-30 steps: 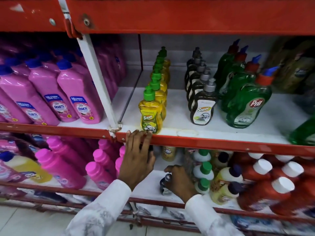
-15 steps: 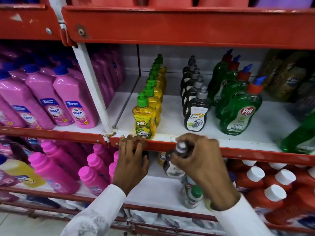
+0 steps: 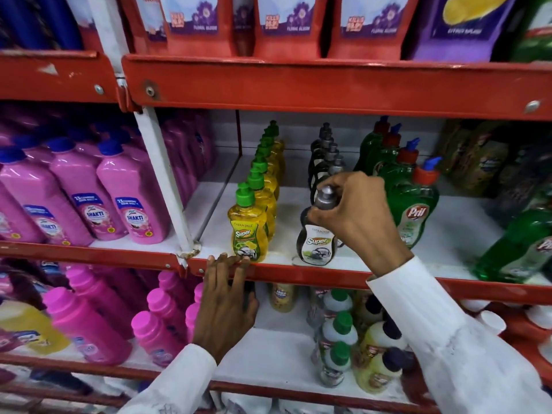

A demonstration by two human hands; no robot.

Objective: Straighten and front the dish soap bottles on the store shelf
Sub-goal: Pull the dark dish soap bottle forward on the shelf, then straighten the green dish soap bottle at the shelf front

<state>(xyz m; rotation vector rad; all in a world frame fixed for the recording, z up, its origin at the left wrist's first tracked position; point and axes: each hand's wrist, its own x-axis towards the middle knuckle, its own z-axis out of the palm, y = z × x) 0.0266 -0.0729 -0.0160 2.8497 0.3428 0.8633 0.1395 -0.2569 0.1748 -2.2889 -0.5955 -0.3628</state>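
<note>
the dark bottle (image 3: pixel 317 243) under the right hand (image 3: pixel 355 216) reads "super", as does the yellow bottle (image 3: pixel 248 234) above the left hand (image 3: pixel 225 306), topped by "patanjali". right of the right hand a green bottle (image 3: pixel 415 216) reads "pril"; far left, pink bottles (image 3: pixel 131 204) read "shakti".

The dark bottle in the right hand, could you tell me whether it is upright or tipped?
Upright: the dark bottle has its grey cap above the label, its base at the shelf's front edge, in the right hand.

Glossy plastic yellow bottle (image 3: pixel 248 231); matt grey cap (image 3: pixel 325 198); chipped red-painted metal shelf edge (image 3: pixel 298 271); white cloth sleeve (image 3: pixel 418 312).
</note>
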